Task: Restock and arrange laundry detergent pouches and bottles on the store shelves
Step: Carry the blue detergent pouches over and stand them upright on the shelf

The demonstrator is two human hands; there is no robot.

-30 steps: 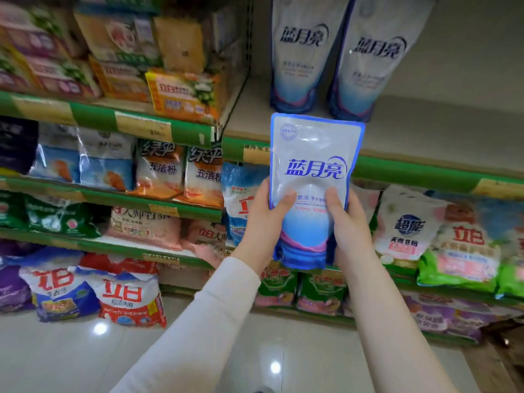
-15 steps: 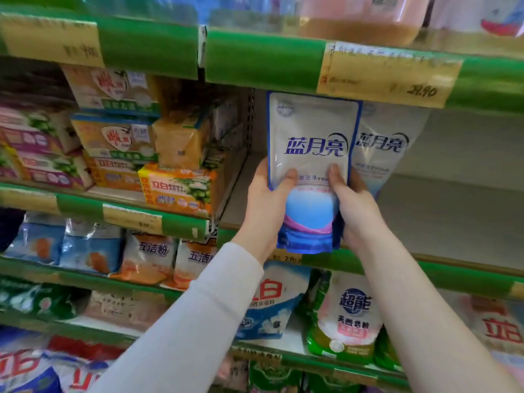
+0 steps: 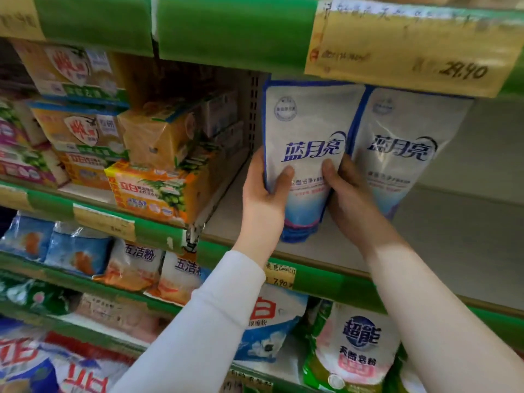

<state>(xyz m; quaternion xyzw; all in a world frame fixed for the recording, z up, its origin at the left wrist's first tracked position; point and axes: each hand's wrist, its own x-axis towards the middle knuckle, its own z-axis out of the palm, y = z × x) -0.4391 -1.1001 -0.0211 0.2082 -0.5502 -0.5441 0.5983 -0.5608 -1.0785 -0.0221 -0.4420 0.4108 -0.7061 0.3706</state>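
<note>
The glossy white, blue-edged pouch [image 3: 304,143] stands upright at the left end of the smooth beige shelf [image 3: 439,236], with its soft rounded base down by the board and a matching pouch [image 3: 402,154] just beside it on the right. Your left hand [image 3: 263,199] and right hand [image 3: 350,197] clasp its sides, thumbs pressed on the front. Blocky, film-wrapped orange packs [image 3: 153,188] are stacked to the left.

Right of the second pouch [image 3: 402,165] the shelf [image 3: 453,225] lies bare. Overhead the green shelf edge [image 3: 226,29] hangs low (pouch tops just under it); leftward the perforated upright [image 3: 253,109] and soap boxes [image 3: 153,191] block.
</note>
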